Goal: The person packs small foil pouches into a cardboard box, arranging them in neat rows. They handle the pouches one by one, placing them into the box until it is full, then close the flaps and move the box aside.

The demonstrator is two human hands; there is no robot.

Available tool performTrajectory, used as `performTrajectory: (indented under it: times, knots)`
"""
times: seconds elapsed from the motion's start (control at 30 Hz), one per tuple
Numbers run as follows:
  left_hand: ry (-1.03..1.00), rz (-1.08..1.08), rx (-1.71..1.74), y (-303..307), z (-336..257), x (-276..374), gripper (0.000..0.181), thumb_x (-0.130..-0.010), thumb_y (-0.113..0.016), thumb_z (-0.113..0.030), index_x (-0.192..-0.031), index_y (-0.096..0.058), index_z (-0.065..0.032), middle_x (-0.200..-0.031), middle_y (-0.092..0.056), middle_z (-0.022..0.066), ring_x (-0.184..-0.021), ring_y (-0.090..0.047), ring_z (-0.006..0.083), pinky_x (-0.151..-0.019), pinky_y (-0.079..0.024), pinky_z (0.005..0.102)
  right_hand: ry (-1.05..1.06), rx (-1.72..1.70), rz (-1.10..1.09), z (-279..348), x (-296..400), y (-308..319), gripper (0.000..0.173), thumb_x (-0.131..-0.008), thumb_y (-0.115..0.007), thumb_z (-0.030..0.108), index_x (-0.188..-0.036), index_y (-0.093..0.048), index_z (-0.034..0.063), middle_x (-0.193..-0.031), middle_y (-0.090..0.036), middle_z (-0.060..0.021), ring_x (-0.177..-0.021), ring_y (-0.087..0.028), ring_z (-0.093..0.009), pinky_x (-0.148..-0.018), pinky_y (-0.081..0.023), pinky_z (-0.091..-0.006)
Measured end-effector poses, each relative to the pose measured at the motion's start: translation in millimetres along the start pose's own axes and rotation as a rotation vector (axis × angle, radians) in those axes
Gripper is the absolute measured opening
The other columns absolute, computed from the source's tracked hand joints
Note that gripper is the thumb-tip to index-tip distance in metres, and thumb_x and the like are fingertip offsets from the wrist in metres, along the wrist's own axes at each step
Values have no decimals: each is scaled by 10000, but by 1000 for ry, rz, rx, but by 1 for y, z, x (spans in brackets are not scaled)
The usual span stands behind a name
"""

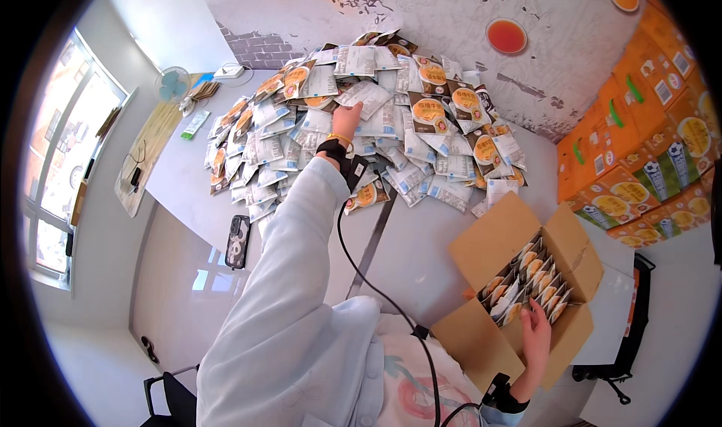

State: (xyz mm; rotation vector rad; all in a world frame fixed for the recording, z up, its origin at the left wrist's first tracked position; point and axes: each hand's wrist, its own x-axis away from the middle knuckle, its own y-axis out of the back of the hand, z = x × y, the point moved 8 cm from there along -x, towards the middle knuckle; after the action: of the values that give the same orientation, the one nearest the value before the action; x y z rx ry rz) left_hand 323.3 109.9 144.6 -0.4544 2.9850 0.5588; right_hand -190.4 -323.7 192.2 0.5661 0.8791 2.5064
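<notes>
My left hand (346,121) reaches to the upper part of a big heap of flat sachets (265,148). Its thumb and fingertips pinch the near edge of a white-backed sachet (365,98), which lies tilted on the others. Some sachets show brown and orange printed fronts, others white backs. At the right, an open cardboard box (491,241) holds rows of sachets (533,275) standing on edge. My right hand (536,331) is inside the box's near part, fingertips against the nearest sachets. Whether it grips one is hidden by the fingers.
Orange printed cartons (620,145) with green handles are stacked at the right. A phone (238,242) lies at the left table edge, with a green-and-white packet (195,125) and small fan (172,85) farther back. A black cable (383,294) hangs from my left wrist.
</notes>
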Motion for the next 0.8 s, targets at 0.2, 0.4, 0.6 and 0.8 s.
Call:
performTrajectory:
  times: [0.2,0.4,0.6,0.8]
  knots:
    - [-132,18,-189,-13,-16,12,454,-733,-648,-385,-772,-606,65,-702,-613,129,-622,-575,220,-589,-448,330,-1,-82,-39,13,13,7,372,-868,-534,213,-1179,-495,12,-943,-617,-133,-847,-587,-175,-753,-452,-290]
    - [86,73,65,-12,-3,4,330,-760,-639,-326,-752,-541,-11,-601,-527,53,-550,-515,179,-567,-453,324,36,-137,19,17,15,2,365,-865,-541,178,-1178,-486,-1,-938,-623,-122,-849,-585,-153,-765,-450,-276]
    - [214,354,653,-39,-81,69,157,-826,-578,-223,-763,-493,-107,-697,-474,-30,-679,-478,104,-663,-436,270,74,-350,112,29,11,-7,363,-882,-522,166,-1189,-468,-20,-980,-614,-113,-932,-572,-160,-836,-428,-264]
    - [579,754,884,-47,-143,153,165,-858,-521,-193,-981,-531,-84,-905,-541,22,-895,-507,137,-831,-410,376,148,-503,206,63,-3,-16,285,-893,-501,129,-1143,-499,-8,-978,-620,-100,-915,-583,-147,-834,-428,-256]
